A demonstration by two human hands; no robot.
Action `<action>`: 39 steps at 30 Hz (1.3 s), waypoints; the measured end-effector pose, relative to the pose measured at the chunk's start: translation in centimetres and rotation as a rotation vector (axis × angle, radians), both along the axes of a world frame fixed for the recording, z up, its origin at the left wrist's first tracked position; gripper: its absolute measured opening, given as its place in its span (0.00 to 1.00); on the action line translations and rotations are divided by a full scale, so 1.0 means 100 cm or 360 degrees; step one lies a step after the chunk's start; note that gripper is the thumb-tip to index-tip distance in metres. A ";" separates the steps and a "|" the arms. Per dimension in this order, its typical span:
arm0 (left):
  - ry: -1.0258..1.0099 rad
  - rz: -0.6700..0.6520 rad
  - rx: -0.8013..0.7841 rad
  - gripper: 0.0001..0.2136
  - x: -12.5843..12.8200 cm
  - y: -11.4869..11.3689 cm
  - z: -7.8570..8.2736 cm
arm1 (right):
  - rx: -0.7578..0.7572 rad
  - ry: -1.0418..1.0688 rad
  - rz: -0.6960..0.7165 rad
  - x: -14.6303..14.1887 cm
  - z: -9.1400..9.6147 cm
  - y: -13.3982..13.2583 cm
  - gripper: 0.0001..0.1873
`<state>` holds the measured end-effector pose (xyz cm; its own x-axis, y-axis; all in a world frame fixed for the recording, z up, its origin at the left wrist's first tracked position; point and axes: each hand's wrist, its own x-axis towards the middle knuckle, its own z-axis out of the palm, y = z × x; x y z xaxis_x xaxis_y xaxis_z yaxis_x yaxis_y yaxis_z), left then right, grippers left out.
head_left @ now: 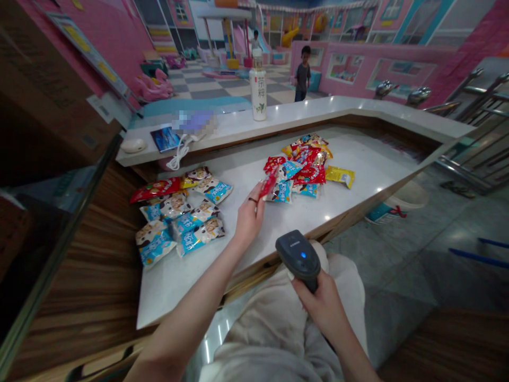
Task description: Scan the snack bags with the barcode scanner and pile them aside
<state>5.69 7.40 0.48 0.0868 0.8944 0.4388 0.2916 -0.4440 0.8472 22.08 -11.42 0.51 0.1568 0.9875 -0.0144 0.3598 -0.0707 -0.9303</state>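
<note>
Between the fingers of my left hand [249, 213] is a red snack bag [269, 183], its print blurred. It is held up at the near left side of a pile of snack bags [307, 164] in red, blue-and-white and yellow. My right hand [324, 302] grips a dark grey barcode scanner [298, 254] by its handle, above my lap; a blue light glows on its top. To the left on the white counter [234, 254] lies a second group of bags, mostly blue-and-white ones [201, 235], with a red bag [156, 189] behind them. A yellow packet [340, 176] sits at the pile's right edge.
On the raised ledge stand a white bottle [258, 87], a white mouse [133, 145], a dark blue card [165, 139] and a white cable [181, 154]. Cardboard boxes [51, 79] rise at left. A bucket [392, 207] is on the floor at right. A child [303, 74] stands beyond the ledge.
</note>
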 end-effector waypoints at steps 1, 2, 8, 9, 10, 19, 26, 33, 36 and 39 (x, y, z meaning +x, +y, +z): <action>0.0246 -0.0071 0.0096 0.24 0.007 0.007 -0.001 | 0.0003 0.0005 -0.0006 0.001 0.000 0.000 0.09; 0.0495 -0.0147 0.0162 0.27 0.014 0.013 -0.004 | 0.0007 0.0012 -0.0010 0.002 0.000 0.000 0.10; 0.1355 -0.0345 0.0317 0.27 0.050 0.034 -0.034 | -0.0013 0.0012 -0.0022 0.007 -0.002 -0.002 0.10; 0.1382 -0.0337 0.0321 0.26 0.054 0.037 -0.037 | -0.0014 0.0005 -0.0024 0.008 -0.003 -0.002 0.10; 0.1402 -0.0328 0.0318 0.26 0.057 0.041 -0.038 | -0.0014 -0.0005 -0.0030 0.009 -0.003 -0.002 0.10; 0.1435 -0.0436 0.0200 0.26 0.066 0.078 -0.024 | 0.0071 -0.0045 -0.0041 0.010 -0.005 0.003 0.10; 0.1204 -0.0448 0.0415 0.26 0.027 0.063 -0.004 | 0.0058 -0.0071 -0.0020 0.009 -0.011 0.000 0.12; 0.1326 -0.0110 0.0281 0.27 -0.114 0.090 0.020 | 0.0072 -0.0105 -0.0021 0.012 -0.012 -0.003 0.12; 0.1627 -0.0100 0.0050 0.32 -0.166 0.106 0.023 | 0.0057 -0.0073 -0.0001 0.009 -0.011 -0.002 0.12; 0.1868 -0.0207 -0.0173 0.37 -0.191 0.120 0.020 | 0.0038 -0.0029 0.0022 0.004 -0.010 0.000 0.12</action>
<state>-13.42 19.40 2.51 0.4785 0.8768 -0.0480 0.8736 -0.4698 0.1265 22.53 -11.45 -0.46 0.1433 0.9896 0.0121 0.3775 -0.0434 -0.9250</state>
